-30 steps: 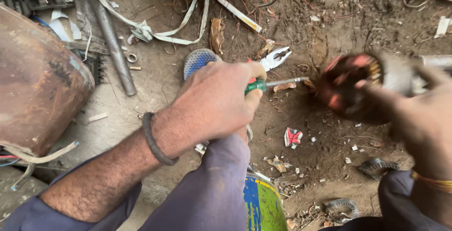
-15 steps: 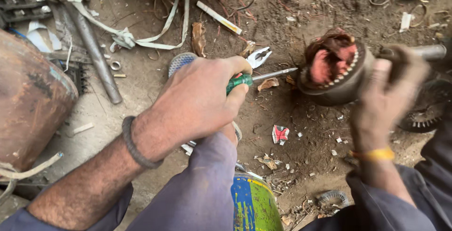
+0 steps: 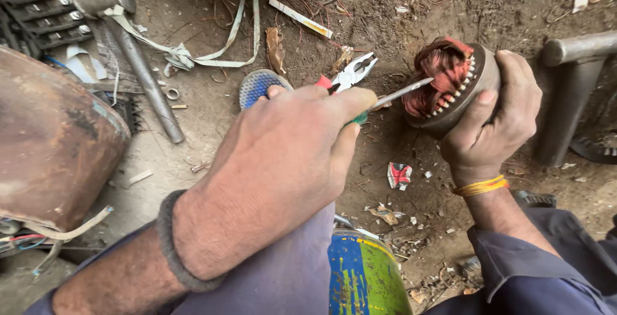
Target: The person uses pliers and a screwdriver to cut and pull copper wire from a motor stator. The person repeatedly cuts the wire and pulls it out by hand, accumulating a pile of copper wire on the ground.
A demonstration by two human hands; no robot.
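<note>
in our right hand (image 3: 495, 122) we see reddish-brown windings (image 3: 440, 74); by our left hand (image 3: 289, 161), a green-handled screwdriver (image 3: 385, 98) and red-handled pliers (image 3: 350, 74)

On the dirt floor lie pliers (image 3: 355, 71) with red handles, a hammer (image 3: 138, 64), a round blue disc (image 3: 257, 86) and a white strap (image 3: 212, 55). A rusty metal casing (image 3: 54, 141) stands at the left.
</note>
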